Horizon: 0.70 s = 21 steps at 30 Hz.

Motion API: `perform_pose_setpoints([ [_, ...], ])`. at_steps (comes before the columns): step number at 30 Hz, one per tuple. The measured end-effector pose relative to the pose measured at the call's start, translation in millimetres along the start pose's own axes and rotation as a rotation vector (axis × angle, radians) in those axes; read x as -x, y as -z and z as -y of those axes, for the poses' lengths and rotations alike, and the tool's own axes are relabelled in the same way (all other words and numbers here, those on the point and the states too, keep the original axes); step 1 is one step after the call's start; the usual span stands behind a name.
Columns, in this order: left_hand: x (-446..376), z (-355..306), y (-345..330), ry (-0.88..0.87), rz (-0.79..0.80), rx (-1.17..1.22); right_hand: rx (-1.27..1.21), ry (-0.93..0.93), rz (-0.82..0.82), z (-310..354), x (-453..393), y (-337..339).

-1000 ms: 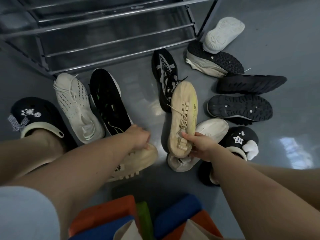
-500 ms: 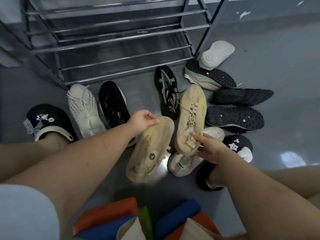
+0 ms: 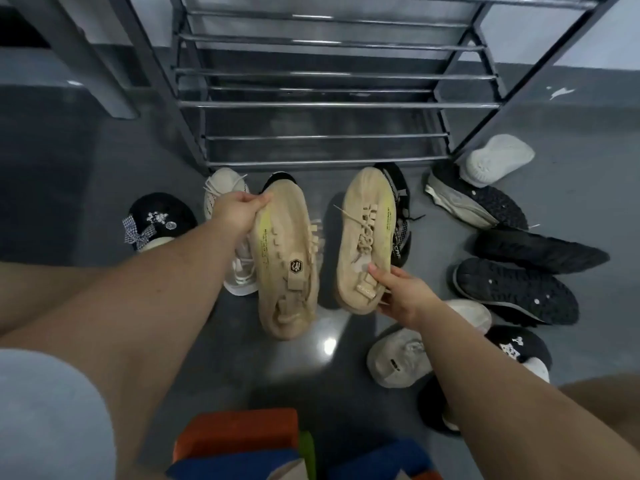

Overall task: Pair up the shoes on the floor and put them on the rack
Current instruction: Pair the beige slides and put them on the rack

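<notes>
I had the two beige knit shoes up off the floor in the middle of the frame, side by side but apart, toes aimed at the rack point(image 3: 332, 105) across the top. They looked light and soft: the knit uppers would fold under a squeeze, so I judged the firmer sole edge and heel the better places to hold, and one hand each seemed plenty.

My left hand point(image 3: 235, 211) came in from the lower left, arm stretched long, fingers curled over the toe end of the left beige shoe point(image 3: 287, 258), which hung tipped on its side with its heel dangling toward me. That hold at the tip left the shoe free to swing, I thought.

My right hand point(image 3: 398, 296) reached from the lower right and pinched the heel end of the right beige shoe point(image 3: 367, 237), thumb on the upper by the laces, fingers underneath. This one sat upper-side up.

Black sneakers point(image 3: 516, 289), a white shoe point(image 3: 498, 161) and a black clog point(image 3: 159, 216) lay scattered on the grey floor point(image 3: 554, 133) around them.
</notes>
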State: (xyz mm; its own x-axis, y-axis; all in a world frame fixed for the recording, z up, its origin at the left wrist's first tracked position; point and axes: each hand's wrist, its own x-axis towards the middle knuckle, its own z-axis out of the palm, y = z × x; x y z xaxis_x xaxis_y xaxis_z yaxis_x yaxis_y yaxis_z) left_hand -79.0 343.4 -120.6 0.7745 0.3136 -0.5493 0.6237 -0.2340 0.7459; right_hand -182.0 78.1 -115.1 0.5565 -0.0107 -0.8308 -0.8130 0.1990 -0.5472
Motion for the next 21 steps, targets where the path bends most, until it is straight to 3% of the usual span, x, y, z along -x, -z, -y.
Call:
perform_pose_setpoints([
  [4,-18,-3,11,0.051,-0.055,0.029,0.107,-0.014,0.024,-1,-10,-13],
  [10,-41,-4,-14,0.176,0.087,0.155,0.186,-0.034,0.053,2,-21,-16],
  [13,-39,-4,-18,0.165,0.197,-0.032,0.179,-0.044,0.025,3,-23,-13],
  [17,-16,-7,-7,0.060,0.163,-0.310,0.160,-0.044,-0.021,2,-19,-9],
  [19,-2,-2,3,0.132,0.186,-0.333,0.137,-0.043,-0.040,-1,-16,-9],
  [21,15,1,13,0.239,0.315,-0.419,0.116,-0.048,-0.041,-5,-10,-9],
])
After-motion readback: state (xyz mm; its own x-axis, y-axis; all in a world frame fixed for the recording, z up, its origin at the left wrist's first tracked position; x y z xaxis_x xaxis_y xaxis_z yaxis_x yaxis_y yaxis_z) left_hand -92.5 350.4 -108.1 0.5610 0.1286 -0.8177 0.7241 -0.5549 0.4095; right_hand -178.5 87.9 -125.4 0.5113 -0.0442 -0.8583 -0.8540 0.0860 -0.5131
